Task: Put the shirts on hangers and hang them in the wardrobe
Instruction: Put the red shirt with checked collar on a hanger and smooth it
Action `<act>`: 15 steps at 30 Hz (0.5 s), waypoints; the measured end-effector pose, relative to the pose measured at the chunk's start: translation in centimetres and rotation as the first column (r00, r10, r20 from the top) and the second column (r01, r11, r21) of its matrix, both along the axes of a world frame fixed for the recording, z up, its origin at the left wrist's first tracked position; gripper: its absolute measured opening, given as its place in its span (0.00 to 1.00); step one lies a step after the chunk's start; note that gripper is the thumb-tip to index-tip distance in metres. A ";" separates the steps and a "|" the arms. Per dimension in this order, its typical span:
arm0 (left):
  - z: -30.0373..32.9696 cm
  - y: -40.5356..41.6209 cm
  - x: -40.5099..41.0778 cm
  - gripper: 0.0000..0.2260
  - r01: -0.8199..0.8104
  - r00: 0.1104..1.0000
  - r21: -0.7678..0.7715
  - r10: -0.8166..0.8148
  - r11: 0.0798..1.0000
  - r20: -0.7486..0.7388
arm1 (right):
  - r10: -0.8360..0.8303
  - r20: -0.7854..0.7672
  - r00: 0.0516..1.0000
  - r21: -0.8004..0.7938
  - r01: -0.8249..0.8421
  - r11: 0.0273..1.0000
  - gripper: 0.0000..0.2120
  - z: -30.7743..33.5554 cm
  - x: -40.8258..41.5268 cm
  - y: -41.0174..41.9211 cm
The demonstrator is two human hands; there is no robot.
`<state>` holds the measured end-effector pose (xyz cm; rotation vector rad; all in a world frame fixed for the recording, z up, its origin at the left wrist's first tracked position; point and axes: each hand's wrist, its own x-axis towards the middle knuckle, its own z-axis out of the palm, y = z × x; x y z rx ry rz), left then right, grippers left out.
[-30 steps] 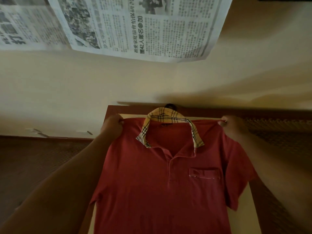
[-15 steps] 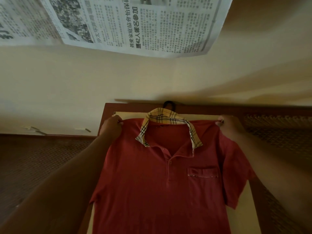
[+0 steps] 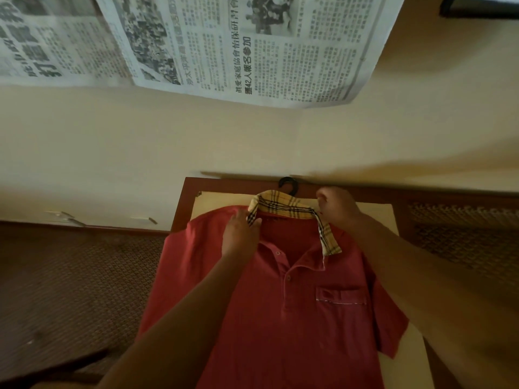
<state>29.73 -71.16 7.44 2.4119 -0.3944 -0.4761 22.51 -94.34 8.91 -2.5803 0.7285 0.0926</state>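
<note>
Shifting inward from the shoulder seams since half a second ago: both hands now at the collar (image 3: 283,204) of the red polo shirt (image 3: 280,304). Left hand (image 3: 241,234) at 9 o'clock of the collar, fingers bent onto the plaid edge, apparently pinching it. Right hand (image 3: 338,209) at 3 o'clock, fingers curled at the collar's far side; exact grip hard to tell. Shirt lying front-up on the pale counter (image 3: 376,211), black hanger hook (image 3: 288,185) projecting at 12 o'clock beyond the neckline, so hanger seemingly already inside. Newspaper (image 3: 252,46) pinned on the wall at 12 o'clock. Shoulders judged settled; collar straightening in hand, lifting to the wardrobe not yet done.
</note>
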 end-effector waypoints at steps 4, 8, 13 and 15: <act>-0.9 -0.5 0.3 0.14 -0.015 0.996 -0.009 0.015 1.000 -0.089 | 0.018 -0.072 0.997 0.080 -0.012 0.997 0.11 -0.7 2.1 1.7; -1.3 -0.6 0.5 0.11 -0.013 0.996 0.013 0.014 1.000 -0.086 | -0.004 -0.161 0.987 0.146 0.028 0.989 0.11 -1.1 3.4 2.5; -1.7 -0.2 0.6 0.13 -0.015 0.995 -0.021 0.013 1.000 -0.097 | -0.170 -0.263 0.950 0.282 0.244 0.928 0.14 -1.3 4.8 1.8; -1.7 -0.4 0.6 0.12 -0.032 0.993 -0.022 0.030 0.999 -0.115 | -0.220 -0.257 0.941 0.319 0.297 0.900 0.15 -1.4 5.0 1.4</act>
